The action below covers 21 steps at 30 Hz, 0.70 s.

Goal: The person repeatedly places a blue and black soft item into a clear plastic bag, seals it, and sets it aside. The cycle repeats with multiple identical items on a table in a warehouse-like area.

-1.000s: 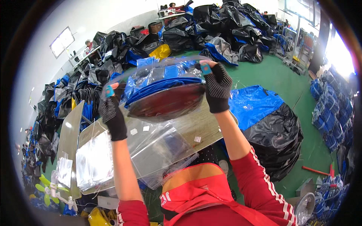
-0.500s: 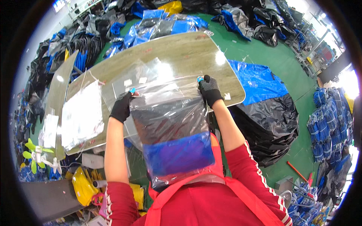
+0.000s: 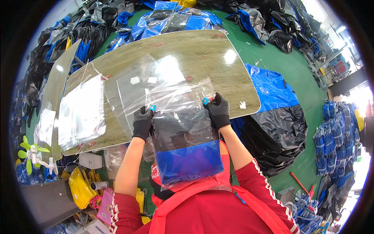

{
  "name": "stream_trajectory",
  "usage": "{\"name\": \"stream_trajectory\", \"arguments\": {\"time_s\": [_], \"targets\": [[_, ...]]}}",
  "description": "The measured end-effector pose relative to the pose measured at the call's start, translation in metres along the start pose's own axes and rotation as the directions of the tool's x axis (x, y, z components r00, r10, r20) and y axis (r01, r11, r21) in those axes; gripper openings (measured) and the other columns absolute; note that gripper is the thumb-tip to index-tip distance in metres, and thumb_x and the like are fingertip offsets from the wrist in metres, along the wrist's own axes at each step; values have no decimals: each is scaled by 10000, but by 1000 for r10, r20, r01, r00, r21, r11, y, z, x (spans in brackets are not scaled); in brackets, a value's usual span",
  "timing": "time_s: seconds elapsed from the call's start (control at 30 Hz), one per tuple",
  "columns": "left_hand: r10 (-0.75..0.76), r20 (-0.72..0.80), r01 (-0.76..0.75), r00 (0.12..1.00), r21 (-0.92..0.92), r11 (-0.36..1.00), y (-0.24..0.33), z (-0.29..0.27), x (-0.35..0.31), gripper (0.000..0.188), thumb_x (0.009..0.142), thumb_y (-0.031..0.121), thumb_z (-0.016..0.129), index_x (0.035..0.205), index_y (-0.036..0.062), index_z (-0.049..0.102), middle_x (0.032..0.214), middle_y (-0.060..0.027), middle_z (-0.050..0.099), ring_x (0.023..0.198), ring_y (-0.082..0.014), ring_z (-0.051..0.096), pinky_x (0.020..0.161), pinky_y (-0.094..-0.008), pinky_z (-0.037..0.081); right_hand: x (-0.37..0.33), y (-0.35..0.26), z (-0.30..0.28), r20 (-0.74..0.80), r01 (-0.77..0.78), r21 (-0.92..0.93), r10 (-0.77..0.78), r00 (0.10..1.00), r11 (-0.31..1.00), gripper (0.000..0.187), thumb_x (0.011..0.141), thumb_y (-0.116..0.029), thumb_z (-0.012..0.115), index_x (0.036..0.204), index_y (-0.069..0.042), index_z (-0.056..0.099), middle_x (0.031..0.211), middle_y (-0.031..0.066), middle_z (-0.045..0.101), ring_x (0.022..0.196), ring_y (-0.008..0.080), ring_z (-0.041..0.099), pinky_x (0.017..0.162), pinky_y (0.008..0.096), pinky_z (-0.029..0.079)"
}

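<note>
A clear plastic bag point(image 3: 187, 132) hangs between my gloved hands at the near edge of the wood-patterned table point(image 3: 210, 50). Inside it lies a folded sheet, black above and blue point(image 3: 191, 162) below. My left hand point(image 3: 143, 121), in a black dotted glove with blue tape on a finger, pinches the bag's left side near the top. On the other side my right hand point(image 3: 218, 110), gloved and taped likewise, grips the upper right edge. The bag's transparent mouth part lies beyond my fingers over the tabletop.
A stack of clear bags point(image 3: 83, 111) lies on the table's left, with small white labels point(image 3: 152, 80) near the middle. A large blue and black sheet point(image 3: 272, 124) rests on the green floor at right. Filled bags point(image 3: 175, 23) are heaped beyond the table; a small green fan point(image 3: 33, 154) stands left.
Both hands have drawn nearer to me, the left also moving right, toward the other hand. The bag has come down with them, and its top edge now looks less stretched.
</note>
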State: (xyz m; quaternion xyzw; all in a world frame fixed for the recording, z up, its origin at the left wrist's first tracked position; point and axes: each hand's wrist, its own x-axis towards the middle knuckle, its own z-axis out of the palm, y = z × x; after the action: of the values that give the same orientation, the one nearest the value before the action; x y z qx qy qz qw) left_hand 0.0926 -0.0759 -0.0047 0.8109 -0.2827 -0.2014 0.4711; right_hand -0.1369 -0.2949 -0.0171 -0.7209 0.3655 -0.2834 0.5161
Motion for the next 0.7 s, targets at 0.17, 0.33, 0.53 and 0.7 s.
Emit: {"name": "stream_trajectory", "arguments": {"time_s": [0.17,0.33,0.53,0.7], "targets": [[113,3,-107,994,-318,942,2,-13,25,287,934,248,568,1049,1,657,950,-84,686,893,-152,617,791,-265,453,23,-39,2,-357,318,-271,-401,844,909,442,751,-42,717,1151,-27,530,1048,80,614,949,190,588,854,317,468],[21,174,61,985,-453,889,10,-28,44,382,970,328,511,1064,-12,659,961,-97,689,879,-166,651,786,-284,506,36,-129,71,345,620,-265,-528,776,739,165,792,-65,594,940,-64,666,920,135,636,880,295,611,775,372,493],[175,94,-144,980,-269,952,23,-27,32,308,955,239,552,1108,-8,652,945,-79,685,853,-116,624,767,-263,489,72,-102,147,598,879,-360,-646,474,312,131,797,-227,610,834,-116,667,823,96,632,792,303,634,665,415,524],[309,93,-258,947,-354,899,16,-31,33,260,949,205,562,1075,1,661,944,-71,691,851,-113,639,756,-256,505,135,-123,60,518,680,-277,-491,701,679,170,800,-241,620,879,-97,662,843,153,650,794,344,631,704,410,506]]}}
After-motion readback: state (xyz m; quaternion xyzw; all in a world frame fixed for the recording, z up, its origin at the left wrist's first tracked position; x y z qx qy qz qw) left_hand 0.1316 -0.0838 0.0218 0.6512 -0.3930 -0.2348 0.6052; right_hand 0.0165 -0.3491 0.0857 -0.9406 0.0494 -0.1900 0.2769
